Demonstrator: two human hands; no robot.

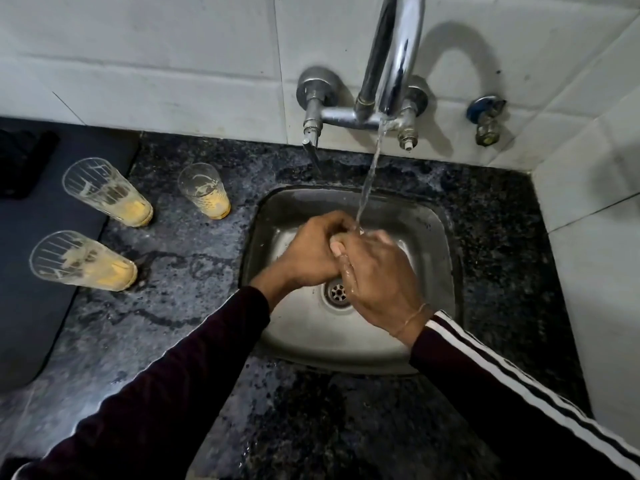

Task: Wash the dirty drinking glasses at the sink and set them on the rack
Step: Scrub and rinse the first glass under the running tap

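Note:
Three dirty drinking glasses with yellow residue stand left of the sink: one at the back left, one nearer me, both at the edge of a dark mat, and a shorter one on the granite counter. Over the steel sink, my left hand and my right hand are pressed together under the running water. My left fingers are curled against my right hand, whose wet fingers lie across them. Neither hand holds a glass.
The chrome faucet arches out from the tiled wall above the sink, with a small valve to its right. A dark mat covers the counter's left side. A white tiled wall closes off the right. The drain shows between my wrists.

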